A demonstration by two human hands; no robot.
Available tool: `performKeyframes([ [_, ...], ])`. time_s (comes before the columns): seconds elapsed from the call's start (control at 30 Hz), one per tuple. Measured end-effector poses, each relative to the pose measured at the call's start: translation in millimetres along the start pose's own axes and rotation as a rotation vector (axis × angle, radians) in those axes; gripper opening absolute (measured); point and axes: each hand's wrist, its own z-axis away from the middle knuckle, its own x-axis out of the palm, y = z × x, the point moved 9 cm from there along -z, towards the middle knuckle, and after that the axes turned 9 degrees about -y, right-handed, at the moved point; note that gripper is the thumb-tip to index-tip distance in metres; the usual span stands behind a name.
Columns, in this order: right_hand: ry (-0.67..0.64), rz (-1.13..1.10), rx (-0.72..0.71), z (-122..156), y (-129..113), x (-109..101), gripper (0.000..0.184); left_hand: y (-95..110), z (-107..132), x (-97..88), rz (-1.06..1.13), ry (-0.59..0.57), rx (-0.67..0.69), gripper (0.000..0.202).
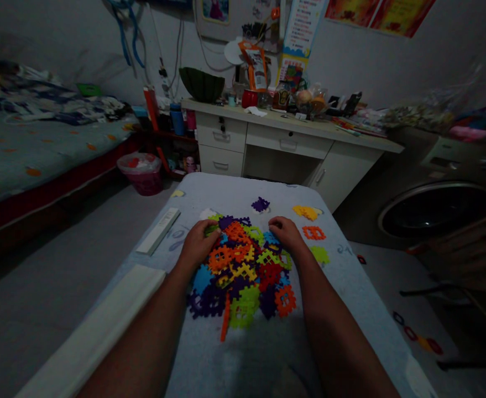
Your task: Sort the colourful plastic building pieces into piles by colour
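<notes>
A heap of interlocking plastic building pieces [243, 271] in purple, orange, lime green, yellow, red and blue lies on a cloth-covered table [251, 359]. At the heap's far left edge my left hand [201, 240] has thumb and fingers closed around a lime green piece [213, 229]. My right hand [286, 233] is at the upper right edge, close to a blue piece [271, 238]. Its fingers are curled together, and whatever may be between them is hidden. Separate purple pieces [260, 204] lie beyond the heap.
Yellow pieces [307, 212], an orange piece [314, 232] and a green piece [319, 255] lie to the right. A narrow white box [158, 231] and a long pale board [102, 326] are on the left. Behind are a desk [221, 130], a bin [143, 179] and a washing machine [433, 188].
</notes>
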Motion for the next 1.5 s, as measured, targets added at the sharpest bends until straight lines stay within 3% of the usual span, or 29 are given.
performKeyframes([
  [0.17,-0.084,0.038,-0.080,-1.4,-14.4,9.7,0.020,2.2,-4.0,-0.5,-0.044,0.026,0.029,0.034],
  [0.33,-0.200,0.074,-0.227,-9.9,-44.4,27.8,0.028,4.5,-5.7,-3.6,-0.076,0.085,0.079,0.032],
  [0.53,-0.329,0.237,-0.185,-41.2,-61.7,55.5,0.042,1.7,-7.8,7.1,-0.139,-0.001,0.036,0.034],
  [0.67,-0.322,0.311,-0.191,-50.3,-61.7,63.0,0.041,0.7,-7.9,10.3,-0.182,-0.040,0.008,0.034],
  [0.77,-0.277,0.249,-0.168,-51.6,-54.5,59.7,0.036,0.2,-7.6,9.7,-0.189,-0.042,-0.008,0.035],
  [0.9,-0.169,-0.010,-0.081,-52.1,-39.4,39.7,0.023,1.1,-7.6,9.5,-0.194,-0.047,-0.016,0.035],
  [1.0,-0.029,-0.237,-0.015,-51.0,-23.4,15.4,0.018,1.2,-7.6,9.9,-0.198,-0.052,-0.018,0.034],
  [1.13,0.226,-0.482,0.134,-46.8,15.0,-13.8,0.022,-0.4,-7.2,10.7,-0.202,-0.053,-0.027,0.035],
  [1.23,0.374,-0.434,0.172,-45.3,34.7,-27.1,0.020,-1.5,-6.9,10.8,-0.206,-0.046,-0.031,0.034],
  [1.33,0.460,-0.264,0.140,-46.6,37.7,-33.7,0.017,-2.3,-6.7,10.5,-0.205,-0.039,-0.036,0.033],
  [1.5,0.380,-0.074,0.052,-54.9,23.5,-23.4,0.017,-1.7,-6.3,10.1,-0.188,-0.044,-0.038,0.033],
])
